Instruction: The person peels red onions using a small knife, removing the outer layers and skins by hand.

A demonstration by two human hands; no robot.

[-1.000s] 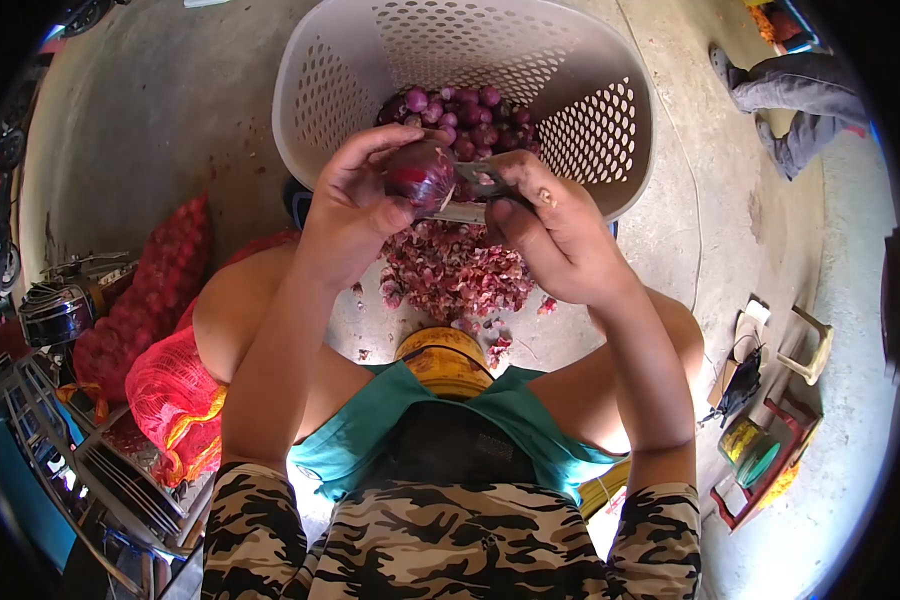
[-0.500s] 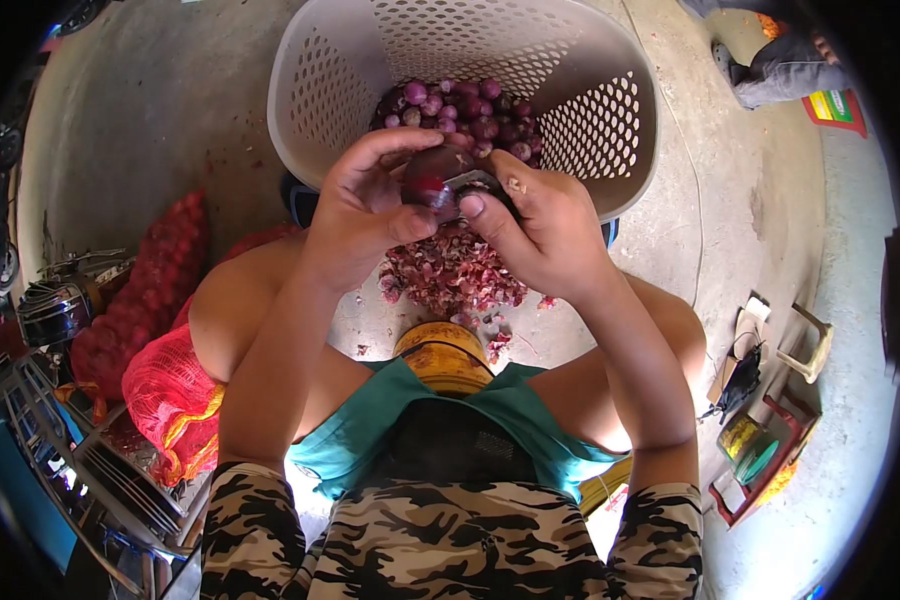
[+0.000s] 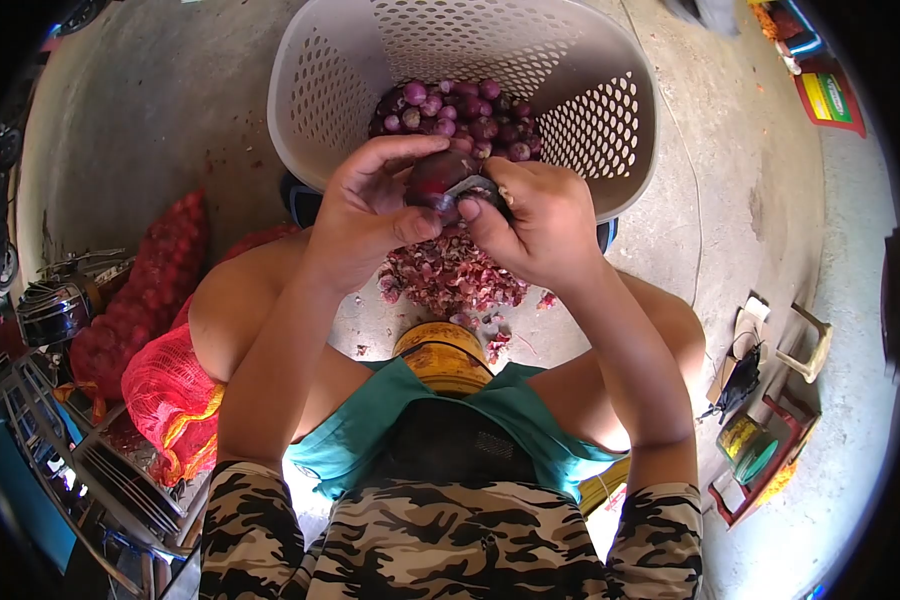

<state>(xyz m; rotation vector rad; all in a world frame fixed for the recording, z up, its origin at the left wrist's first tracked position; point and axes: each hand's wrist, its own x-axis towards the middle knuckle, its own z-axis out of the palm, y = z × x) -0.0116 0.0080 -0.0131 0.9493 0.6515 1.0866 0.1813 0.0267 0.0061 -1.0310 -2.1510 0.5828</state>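
The onion (image 3: 433,184) sits between the hands, above the basket (image 3: 340,110)'s near rim. The left hand (image 3: 365,215) cups it; the right hand (image 3: 545,215), clamped on the knife (image 3: 470,184), has closed in since a second ago, apparently working its skin. Peelings (image 3: 450,278) lie below.

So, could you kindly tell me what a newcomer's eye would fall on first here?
Probably the dark onion at centre, held in the left grip, with a blade in the right grip. Beyond it stands a big pale basket with smaller purple onions inside, and below lies a heap of red skins on the floor. At the left, a bright red net sack also stands out.
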